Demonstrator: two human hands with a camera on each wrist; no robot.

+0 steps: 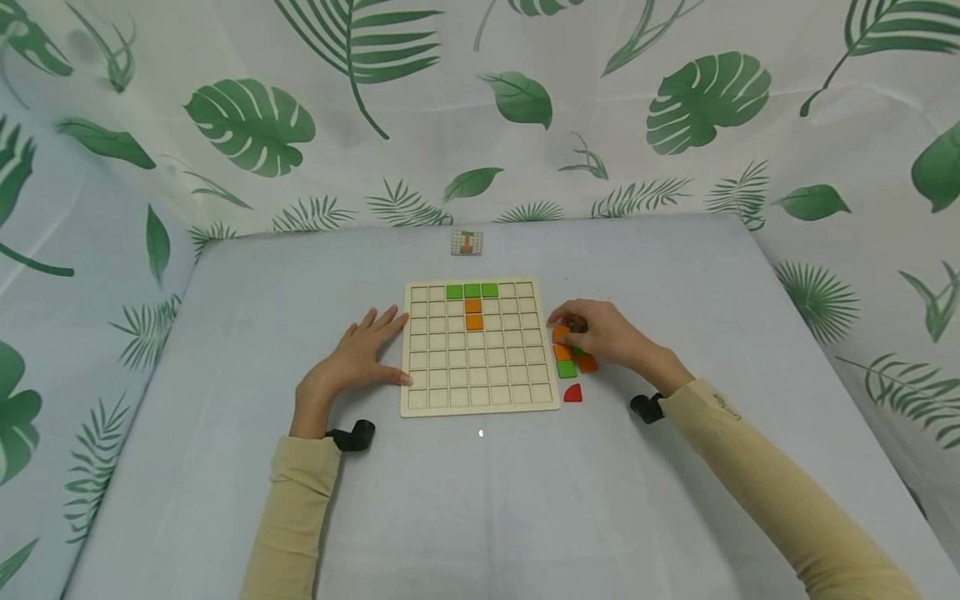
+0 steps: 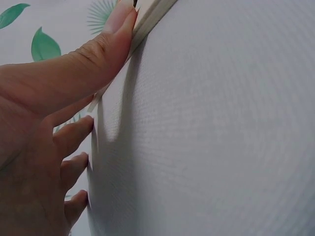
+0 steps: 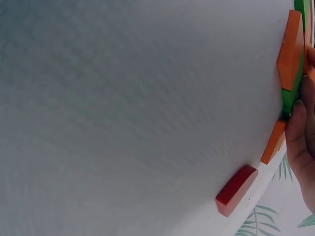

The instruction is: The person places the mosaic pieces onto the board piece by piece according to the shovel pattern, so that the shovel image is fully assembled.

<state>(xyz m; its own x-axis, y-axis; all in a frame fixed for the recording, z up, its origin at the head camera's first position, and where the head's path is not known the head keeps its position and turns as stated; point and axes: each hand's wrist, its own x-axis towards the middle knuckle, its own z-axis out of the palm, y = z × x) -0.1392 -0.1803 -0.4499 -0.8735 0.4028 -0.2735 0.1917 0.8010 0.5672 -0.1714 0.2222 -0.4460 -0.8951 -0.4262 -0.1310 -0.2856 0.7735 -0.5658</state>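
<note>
A pale wooden grid board [image 1: 438,375] lies on the table, with three green square tiles [image 1: 472,291] across its top row and two orange square tiles [image 1: 474,322] below the middle one. My left hand [image 1: 358,354] rests spread against the board's left edge; its thumb [image 2: 93,54] touches the rim. To the board's right, my right hand [image 1: 600,332] bends over loose tiles and pinches an orange square tile [image 1: 561,335] between thumb and fingers. Another orange tile [image 1: 562,352] and a green tile [image 1: 567,369] lie just below. The palm hides part of the pile.
A red quarter-round piece [image 1: 573,393] lies near the board's lower right corner. A small patterned card [image 1: 467,242] is behind the board. In the right wrist view a dark red piece [image 3: 236,191] lies apart from the others. A leaf-print cloth [image 1: 420,158] hangs behind the table.
</note>
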